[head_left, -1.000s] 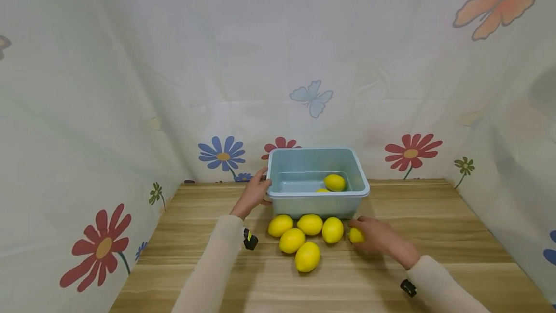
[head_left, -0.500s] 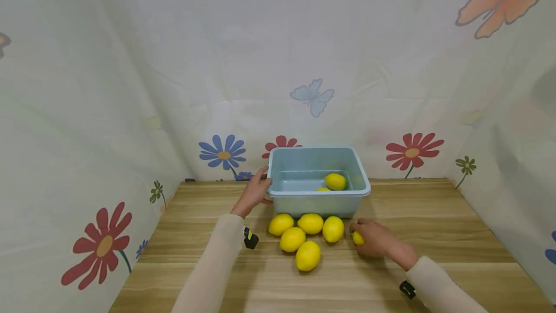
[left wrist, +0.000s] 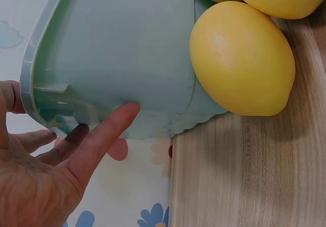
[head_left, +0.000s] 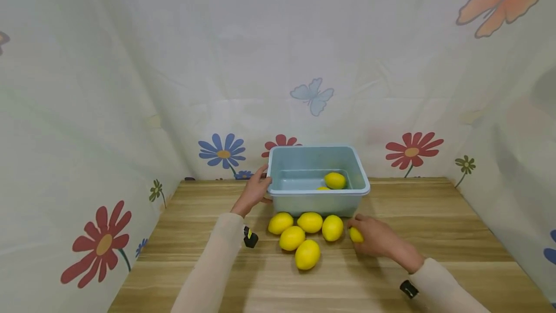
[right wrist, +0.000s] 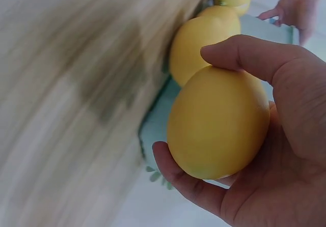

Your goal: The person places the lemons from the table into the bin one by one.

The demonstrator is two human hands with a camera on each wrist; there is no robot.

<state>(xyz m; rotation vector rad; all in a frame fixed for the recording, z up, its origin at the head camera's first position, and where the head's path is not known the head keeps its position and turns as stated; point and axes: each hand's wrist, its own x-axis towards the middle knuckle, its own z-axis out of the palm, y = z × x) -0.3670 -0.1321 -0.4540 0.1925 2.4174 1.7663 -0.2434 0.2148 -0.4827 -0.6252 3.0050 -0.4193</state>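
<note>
A light blue plastic basin (head_left: 319,205) stands near the back of the table. My left hand (head_left: 253,192) holds its left end. In the left wrist view the thumb (left wrist: 109,130) lies along the basin's wall while the other fingers reach to the rim. To the right of the basin's front, my right hand (head_left: 380,238) grips a lemon (right wrist: 219,125) between thumb and fingers, low over the table. Several more lemons (head_left: 307,255) lie in a cluster in front of the basin. Inside it, a lemon (head_left: 335,180) shows at the right, with another partly hidden by the front wall.
The wooden table (head_left: 434,235) reaches back to a pale curtain (head_left: 234,62) printed with flowers and butterflies. It hangs behind the table and along both sides. Each wrist carries a small black camera.
My right hand and its lemon have shifted slightly, right and then back left, staying beside the cluster. My left hand and the basin hold their places.
</note>
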